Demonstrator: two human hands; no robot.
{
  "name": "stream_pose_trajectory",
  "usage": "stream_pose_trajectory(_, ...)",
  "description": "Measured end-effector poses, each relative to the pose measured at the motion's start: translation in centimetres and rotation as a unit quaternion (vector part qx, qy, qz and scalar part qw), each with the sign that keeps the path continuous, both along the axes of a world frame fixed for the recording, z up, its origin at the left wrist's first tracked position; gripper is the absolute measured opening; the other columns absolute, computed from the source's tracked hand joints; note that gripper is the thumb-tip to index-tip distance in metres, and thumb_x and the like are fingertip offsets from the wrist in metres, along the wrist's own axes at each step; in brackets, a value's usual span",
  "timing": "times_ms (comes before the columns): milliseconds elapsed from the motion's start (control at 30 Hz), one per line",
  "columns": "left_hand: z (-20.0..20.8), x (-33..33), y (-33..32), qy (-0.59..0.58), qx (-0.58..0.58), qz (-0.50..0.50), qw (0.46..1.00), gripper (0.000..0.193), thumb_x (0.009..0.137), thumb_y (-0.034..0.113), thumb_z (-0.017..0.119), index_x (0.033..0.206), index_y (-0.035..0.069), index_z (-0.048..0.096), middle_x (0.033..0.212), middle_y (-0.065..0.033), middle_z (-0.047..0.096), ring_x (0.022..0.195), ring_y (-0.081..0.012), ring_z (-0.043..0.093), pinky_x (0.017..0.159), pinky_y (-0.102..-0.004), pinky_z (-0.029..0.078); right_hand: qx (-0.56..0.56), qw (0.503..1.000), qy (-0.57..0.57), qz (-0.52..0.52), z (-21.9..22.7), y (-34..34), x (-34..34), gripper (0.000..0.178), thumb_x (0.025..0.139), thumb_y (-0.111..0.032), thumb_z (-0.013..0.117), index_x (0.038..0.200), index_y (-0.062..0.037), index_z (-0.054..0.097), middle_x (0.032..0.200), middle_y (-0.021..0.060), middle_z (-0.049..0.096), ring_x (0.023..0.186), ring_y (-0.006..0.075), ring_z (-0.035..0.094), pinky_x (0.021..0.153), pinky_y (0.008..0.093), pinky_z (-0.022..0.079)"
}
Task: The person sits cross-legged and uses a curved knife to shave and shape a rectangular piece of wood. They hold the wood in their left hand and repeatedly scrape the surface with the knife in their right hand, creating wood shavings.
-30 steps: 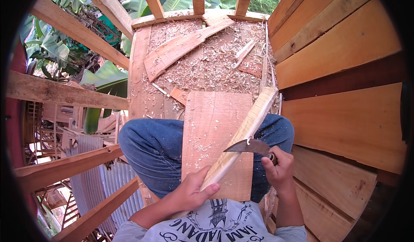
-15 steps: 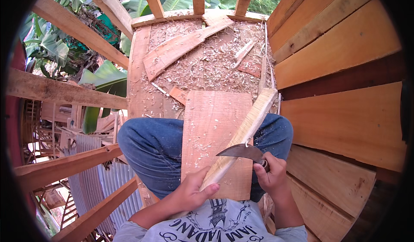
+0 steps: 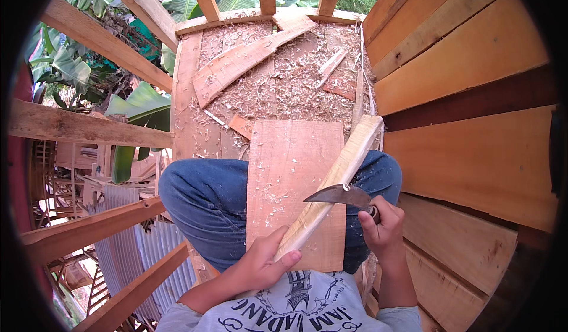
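Note:
My left hand [image 3: 264, 260] is closed around the near end of a pale wooden stick [image 3: 335, 184], which slants away to the far right. Across its edge lies the dark curved blade of a knife [image 3: 339, 195], with a small curl of wood at the blade. Its handle sits in my right hand [image 3: 383, 225], the thumb pressed toward the blade side. Under the stick, a flat wooden board [image 3: 296, 160] rests over my lap between my knees, dotted with small chips.
Wood shavings [image 3: 296, 89] cover the plank floor ahead. A paddle-shaped board [image 3: 236, 66] and a split piece [image 3: 331, 67] lie among them. Plank walling [image 3: 467, 160] rises close on my right; a slatted railing [image 3: 89, 122] stands left, with corrugated sheets [image 3: 160, 261] below.
My right hand and the knife have moved slightly away from me and to the right along the stick. My left hand keeps its hold near the same place.

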State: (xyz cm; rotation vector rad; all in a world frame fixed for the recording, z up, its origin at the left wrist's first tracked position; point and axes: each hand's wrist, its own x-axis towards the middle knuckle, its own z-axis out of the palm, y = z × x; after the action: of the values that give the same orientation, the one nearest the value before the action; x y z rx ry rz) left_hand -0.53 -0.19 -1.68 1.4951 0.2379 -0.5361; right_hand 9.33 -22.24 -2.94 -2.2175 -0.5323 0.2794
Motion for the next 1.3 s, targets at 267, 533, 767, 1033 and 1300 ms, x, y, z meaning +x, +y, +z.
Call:
stream_pose_trajectory(267, 0.1, -0.3, 0.2, -0.002, 0.008, 0.000, 1.000, 0.045, 0.090, 0.034, 0.054, 0.107, -0.007, 0.049, 0.067, -0.0115, 0.053, 0.064, -0.0157, 0.054, 0.059, -0.0302, 0.043, 0.001, 0.999, 0.019, -0.035, -0.4, -0.2, 0.3, 0.028, 0.081, -0.024, 0.066, 0.073, 0.0000, 0.054, 0.053, 0.0108, 0.047, 0.046, 0.0214, 0.050, 0.045, 0.0305, 0.039)
stream_pose_trajectory(533, -0.5, -0.1, 0.2, 0.046, -0.038, 0.012, 0.998, 0.047, 0.089, 0.032, 0.054, 0.113, -0.008, 0.048, 0.071, -0.0104, 0.056, 0.067, -0.0166, 0.055, 0.062, -0.0305, 0.044, 0.019, 0.996, 0.064, -0.055, 0.0, 0.4, -0.6, 0.027, 0.081, -0.022, 0.067, 0.072, -0.0004, 0.053, 0.053, 0.0100, 0.048, 0.045, 0.0205, 0.050, 0.045, 0.0299, 0.039)
stream_pose_trajectory(767, 0.1, 0.2, -0.1, 0.009, -0.037, 0.031, 0.999, 0.052, 0.089, 0.031, 0.053, 0.122, -0.008, 0.045, 0.080, -0.0129, 0.058, 0.075, -0.0160, 0.056, 0.068, -0.0297, 0.044, 0.007, 0.999, 0.033, 0.023, 1.0, 1.0, -1.5, 0.024, 0.079, -0.019, 0.070, 0.076, -0.0002, 0.056, 0.054, 0.0093, 0.050, 0.044, 0.0196, 0.051, 0.044, 0.0288, 0.039)
stream_pose_trajectory(1033, -0.6, 0.2, -0.4, 0.004, -0.052, 0.021, 0.998, 0.056, 0.091, 0.038, 0.051, 0.123, -0.007, 0.043, 0.060, 0.0036, 0.048, 0.047, -0.0026, 0.044, 0.043, -0.0199, 0.034, 0.000, 0.999, 0.050, -0.018, 0.6, 1.0, -1.2, 0.024, 0.080, -0.020, 0.068, 0.074, -0.0002, 0.055, 0.054, 0.0114, 0.051, 0.045, 0.0220, 0.052, 0.044, 0.0312, 0.039)
stream_pose_trajectory(1300, -0.6, -0.3, -0.2, -0.032, -0.029, 0.046, 0.998, 0.044, 0.090, 0.040, 0.052, 0.101, -0.003, 0.048, 0.061, 0.0028, 0.048, 0.049, -0.0034, 0.043, 0.044, -0.0200, 0.034, 0.024, 0.997, 0.057, -0.041, 0.2, 0.5, -0.9, 0.025, 0.080, -0.021, 0.067, 0.075, -0.0005, 0.055, 0.055, 0.0124, 0.049, 0.045, 0.0242, 0.049, 0.044, 0.0322, 0.038)
